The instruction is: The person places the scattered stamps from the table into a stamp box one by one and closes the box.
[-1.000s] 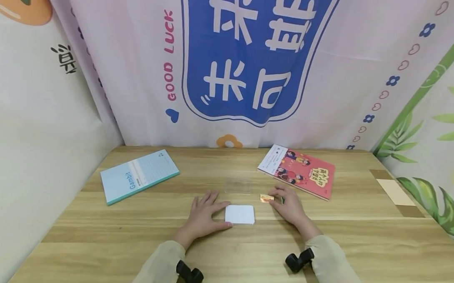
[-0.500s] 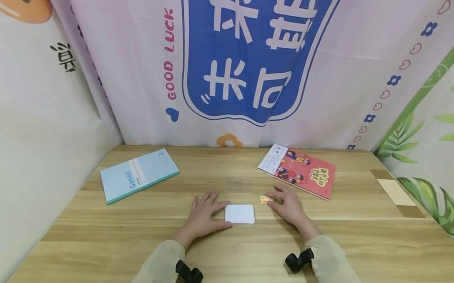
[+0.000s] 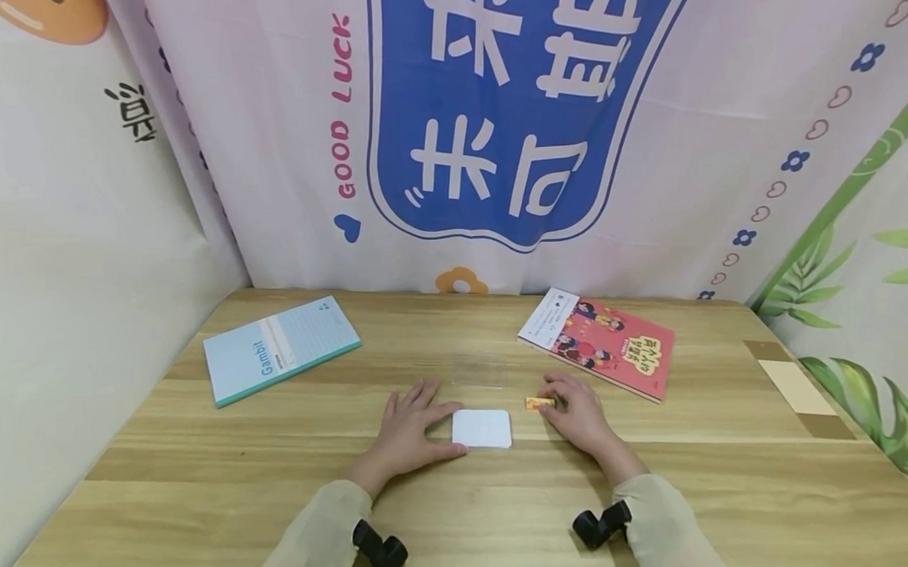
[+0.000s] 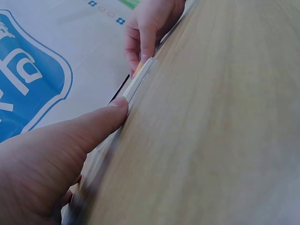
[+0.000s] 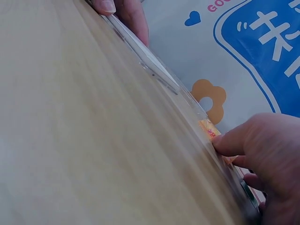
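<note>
In the head view, a flat white block with rounded corners, like a stack of cards (image 3: 482, 428), lies at the table's middle. My left hand (image 3: 408, 431) holds its left end between thumb and forefinger; the left wrist view shows the thumb (image 4: 105, 119) against its edge. To the right, my right hand (image 3: 576, 408) pinches a small orange printed card (image 3: 537, 403) between thumb and fingers, close over the table. The right wrist view shows this card (image 5: 209, 130) partly covered by the fingers. A dark green bit (image 5: 248, 190) shows below them.
A clear plastic piece (image 3: 479, 371) lies just behind the white stack. At the back left is a light blue notebook (image 3: 282, 348), and a red illustrated book (image 3: 602, 341) lies at the back right. A printed cloth (image 3: 284, 156) hangs behind the wooden table (image 3: 462, 517).
The orange card has tilted in my right fingers and now looks narrower. My left hand and the white stack stay in place, while the head view has shifted slightly.
</note>
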A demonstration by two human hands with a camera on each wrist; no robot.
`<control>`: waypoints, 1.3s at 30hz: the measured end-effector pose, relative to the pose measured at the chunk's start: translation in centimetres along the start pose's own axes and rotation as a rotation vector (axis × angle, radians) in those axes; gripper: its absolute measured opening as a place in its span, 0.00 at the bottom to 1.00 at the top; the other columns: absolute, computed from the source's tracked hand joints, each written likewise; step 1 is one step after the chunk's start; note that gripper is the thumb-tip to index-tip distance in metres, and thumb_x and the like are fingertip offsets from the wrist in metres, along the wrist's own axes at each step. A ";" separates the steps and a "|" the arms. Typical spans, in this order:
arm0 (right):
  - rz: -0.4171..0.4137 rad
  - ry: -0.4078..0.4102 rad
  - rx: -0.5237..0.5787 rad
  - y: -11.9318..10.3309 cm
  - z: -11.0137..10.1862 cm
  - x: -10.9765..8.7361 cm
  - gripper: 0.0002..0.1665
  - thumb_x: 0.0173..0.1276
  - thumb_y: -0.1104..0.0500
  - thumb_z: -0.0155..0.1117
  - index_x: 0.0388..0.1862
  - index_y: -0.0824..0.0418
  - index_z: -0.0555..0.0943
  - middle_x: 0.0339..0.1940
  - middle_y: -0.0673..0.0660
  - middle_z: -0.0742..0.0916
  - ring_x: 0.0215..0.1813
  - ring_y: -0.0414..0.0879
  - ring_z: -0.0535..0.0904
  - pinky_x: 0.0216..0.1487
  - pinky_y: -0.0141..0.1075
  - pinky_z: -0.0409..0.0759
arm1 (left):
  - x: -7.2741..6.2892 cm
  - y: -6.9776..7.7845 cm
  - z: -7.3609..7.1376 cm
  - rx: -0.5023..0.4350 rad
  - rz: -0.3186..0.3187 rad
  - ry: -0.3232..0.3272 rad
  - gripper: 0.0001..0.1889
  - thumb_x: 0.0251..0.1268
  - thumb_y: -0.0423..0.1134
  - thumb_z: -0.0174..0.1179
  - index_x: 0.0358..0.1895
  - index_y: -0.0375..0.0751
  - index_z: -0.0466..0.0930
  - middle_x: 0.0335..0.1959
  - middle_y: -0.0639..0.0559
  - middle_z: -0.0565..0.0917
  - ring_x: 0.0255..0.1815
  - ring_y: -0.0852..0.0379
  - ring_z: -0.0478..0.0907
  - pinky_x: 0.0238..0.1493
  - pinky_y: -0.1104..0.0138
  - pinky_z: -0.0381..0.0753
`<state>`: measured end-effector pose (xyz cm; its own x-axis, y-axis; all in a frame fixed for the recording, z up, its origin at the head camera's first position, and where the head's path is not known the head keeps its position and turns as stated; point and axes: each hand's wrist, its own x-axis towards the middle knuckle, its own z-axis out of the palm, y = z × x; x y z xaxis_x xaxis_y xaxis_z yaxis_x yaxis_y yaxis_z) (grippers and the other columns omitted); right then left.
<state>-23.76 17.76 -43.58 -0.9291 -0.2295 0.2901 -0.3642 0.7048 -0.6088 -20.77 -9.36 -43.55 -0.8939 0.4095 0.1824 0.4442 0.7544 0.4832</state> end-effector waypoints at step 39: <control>0.000 0.002 0.047 -0.1 -0.1 0.0 0.09 0.47 0.65 0.68 0.23 0.59 0.75 0.33 0.55 0.79 0.40 0.49 0.72 0.45 0.43 0.66 | 0.2 -0.2 0.2 0.002 -0.008 -0.004 0.34 0.42 0.65 0.56 0.55 0.55 0.71 0.64 0.43 0.55 0.65 0.43 0.43 0.56 0.44 0.34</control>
<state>-23.76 17.73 -43.48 -0.9291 -0.2280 0.2913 -0.3666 0.6725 -0.6429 -21.02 -9.28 -43.80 -0.8972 0.4054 0.1750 0.4370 0.7586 0.4832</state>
